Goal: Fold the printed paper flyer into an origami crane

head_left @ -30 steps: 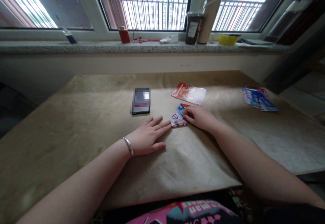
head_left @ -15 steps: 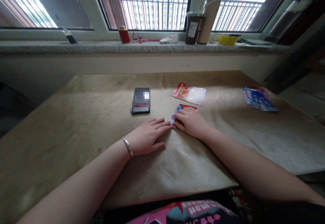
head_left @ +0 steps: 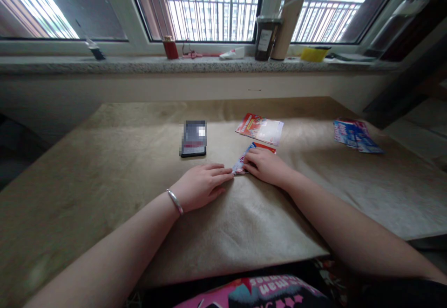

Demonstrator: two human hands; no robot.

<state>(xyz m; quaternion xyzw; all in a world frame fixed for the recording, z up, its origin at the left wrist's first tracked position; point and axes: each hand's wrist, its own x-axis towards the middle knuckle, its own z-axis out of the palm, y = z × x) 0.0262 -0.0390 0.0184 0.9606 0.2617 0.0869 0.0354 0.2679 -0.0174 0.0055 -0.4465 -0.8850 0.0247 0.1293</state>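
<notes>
A folded printed leaflet (head_left: 239, 164), blue-white with a red part, lies on the table in front of me. My left hand (head_left: 202, 184), with a silver bangle at the wrist, lies flat with fingers stretched out, and its fingertips touch the leaflet's left corner. Over the leaflet's right side rests my right hand (head_left: 267, 166), its fingers curled down and pressing on the paper. That hand hides much of the leaflet. Just behind it, apart from both hands, is a red and white stack of leaflets (head_left: 260, 129).
A phone-like dark object (head_left: 193, 139), pixelated, lies left of the leaflets. Blue and pink folded papers (head_left: 356, 136) lie at the table's right. The windowsill (head_left: 209, 66) beyond holds a red container (head_left: 171, 47), a dark lidded cup (head_left: 267, 38) and a yellow item (head_left: 314, 54).
My right hand has shifted slightly to the right on the leaflet, and more of its blue-white face shows. My left hand's thumb has drawn in under the palm.
</notes>
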